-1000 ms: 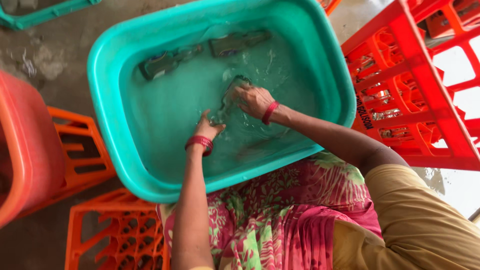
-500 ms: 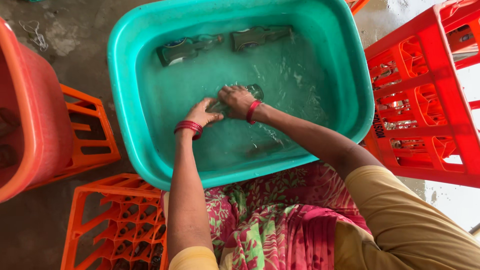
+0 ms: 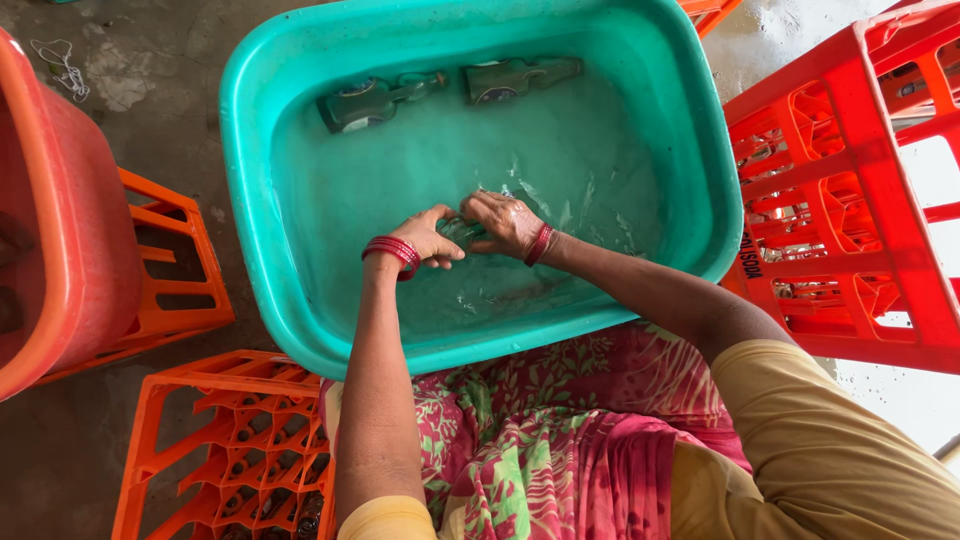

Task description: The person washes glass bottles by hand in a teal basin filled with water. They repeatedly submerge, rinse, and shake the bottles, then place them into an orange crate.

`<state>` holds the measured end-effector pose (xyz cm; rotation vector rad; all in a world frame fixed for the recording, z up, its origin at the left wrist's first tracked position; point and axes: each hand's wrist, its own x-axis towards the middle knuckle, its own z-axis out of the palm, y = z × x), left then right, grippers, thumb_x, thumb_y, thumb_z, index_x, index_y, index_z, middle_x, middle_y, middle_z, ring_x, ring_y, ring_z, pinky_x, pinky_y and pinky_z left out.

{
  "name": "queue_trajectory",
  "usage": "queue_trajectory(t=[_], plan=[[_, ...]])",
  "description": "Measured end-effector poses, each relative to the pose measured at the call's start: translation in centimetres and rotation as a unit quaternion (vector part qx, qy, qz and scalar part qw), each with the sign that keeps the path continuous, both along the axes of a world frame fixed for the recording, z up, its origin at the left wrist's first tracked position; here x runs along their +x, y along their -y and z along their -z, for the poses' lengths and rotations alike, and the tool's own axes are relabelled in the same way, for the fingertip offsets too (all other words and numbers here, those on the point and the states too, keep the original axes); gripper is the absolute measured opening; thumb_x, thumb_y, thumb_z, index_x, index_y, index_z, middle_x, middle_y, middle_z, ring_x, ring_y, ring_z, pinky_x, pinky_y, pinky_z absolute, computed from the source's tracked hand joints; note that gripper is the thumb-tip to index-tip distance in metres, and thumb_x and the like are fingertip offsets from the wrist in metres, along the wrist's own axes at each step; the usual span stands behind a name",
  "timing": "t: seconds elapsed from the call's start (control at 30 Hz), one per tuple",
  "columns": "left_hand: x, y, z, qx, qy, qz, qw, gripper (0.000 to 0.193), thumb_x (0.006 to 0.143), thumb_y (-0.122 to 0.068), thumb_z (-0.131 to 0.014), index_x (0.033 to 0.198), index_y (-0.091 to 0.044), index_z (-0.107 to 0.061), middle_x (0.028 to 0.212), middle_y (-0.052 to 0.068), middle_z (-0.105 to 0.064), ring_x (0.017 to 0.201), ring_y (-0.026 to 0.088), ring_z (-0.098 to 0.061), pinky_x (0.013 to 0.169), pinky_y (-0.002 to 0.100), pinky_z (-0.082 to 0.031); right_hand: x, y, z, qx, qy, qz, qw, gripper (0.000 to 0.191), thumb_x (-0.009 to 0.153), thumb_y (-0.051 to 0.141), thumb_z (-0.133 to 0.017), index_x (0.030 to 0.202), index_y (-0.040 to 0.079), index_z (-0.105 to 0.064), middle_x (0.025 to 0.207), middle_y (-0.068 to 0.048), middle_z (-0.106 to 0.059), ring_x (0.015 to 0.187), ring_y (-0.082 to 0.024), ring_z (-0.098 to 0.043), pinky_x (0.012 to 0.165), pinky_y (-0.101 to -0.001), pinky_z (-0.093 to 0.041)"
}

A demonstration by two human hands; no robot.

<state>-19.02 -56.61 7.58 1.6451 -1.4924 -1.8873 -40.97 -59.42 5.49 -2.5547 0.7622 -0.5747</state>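
Here both hands, left (image 3: 428, 238) and right (image 3: 505, 222), close on one glass bottle (image 3: 462, 232) held underwater in the tub (image 3: 250, 200), two more bottles (image 3: 375, 100) lying beyond, soaking.

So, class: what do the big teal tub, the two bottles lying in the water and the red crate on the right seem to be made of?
Tub: likely plastic, smooth, slightly glossy, with a rounded moulded rim.
Bottles: probably green glass, see-through and shiny under the water.
Crate: plastic, bright red, with moulded lattice cells and ribs.
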Motion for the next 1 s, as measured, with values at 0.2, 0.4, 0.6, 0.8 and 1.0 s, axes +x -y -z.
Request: queue_trajectory(t=[0.2, 0.4, 0.6, 0.8, 1.0], plan=[[-0.1, -0.5, 0.0, -0.253, 0.216, 0.037, 0.942, 0.070, 0.070, -0.004, -0.082, 0.133, -0.016, -0.053, 0.126, 0.015, -0.069, 0.113, 0.038, -0.066, 0.090, 0.046, -0.055, -0.2, 1.2, -1.8, 0.175, 0.059, -0.015, 0.983, 0.061, 0.077, 0.032, -0.088, 0.115, 0.005, -0.050, 0.120, -0.015, -0.063, 0.115, -0.034, -0.065, 0.091, -0.0430, -0.054], [0.2, -0.2, -0.2, -0.189, 0.201, 0.040, 0.960, 0.089, 0.061, -0.031, -0.093, 0.137, -0.010, -0.053, 0.132, 0.021, -0.067, 0.122, 0.038, -0.063, 0.101, 0.045, -0.052, 4.6, 1.0, -4.2, 0.138, -0.382, 0.031, 0.913, 0.072, 0.081, 0.047, -0.080, 0.137, 0.012, -0.052, 0.123, -0.015, -0.067, 0.114, -0.035, -0.067, 0.095, -0.0503, -0.053], [-0.6, -0.8, 0.6, -0.170, 0.217, 0.195, 0.941, 0.088, 0.059, -0.046, -0.101, 0.134, -0.017, -0.066, 0.135, 0.016, -0.065, 0.121, 0.036, -0.060, 0.105, 0.049, -0.043, 4.3, -2.9, -2.5, -0.112, -0.269, -0.018, 0.956, 0.063, 0.080, 0.040, -0.083, 0.132, 0.015, -0.057, 0.121, -0.011, -0.070, 0.117, -0.032, -0.067, 0.100, -0.0491, -0.050], [-2.9, -0.8, -1.1, -0.296, 0.330, 0.071, 0.894, 0.058, 0.074, -0.032, -0.084, 0.130, -0.023, -0.068, 0.122, 0.012, -0.076, 0.114, 0.037, -0.071, 0.096, 0.051, -0.056, 1.6, 2.9, -5.6, 0.148, -0.272, 0.000, 0.951, 0.089, 0.063, 0.042, -0.089, 0.137, 0.012, -0.050, 0.128, -0.014, -0.063, 0.114, -0.035, -0.062, 0.099, -0.0480, -0.047], [-1.3, -0.8, -0.8, -0.146, 0.202, 0.077, 0.965, 0.060, 0.064, -0.035, -0.095, 0.114, -0.015, -0.068, 0.113, 0.013, -0.073, 0.109, 0.034, -0.070, 0.094, 0.046, -0.055, 2.6, -2.2, -3.1, -0.181, -0.261, 0.054, 0.947, 0.063, 0.082, 0.036, -0.087, 0.133, 0.018, -0.055, 0.119, -0.012, -0.069, 0.114, -0.031, -0.068, 0.101, -0.0505, -0.050]])
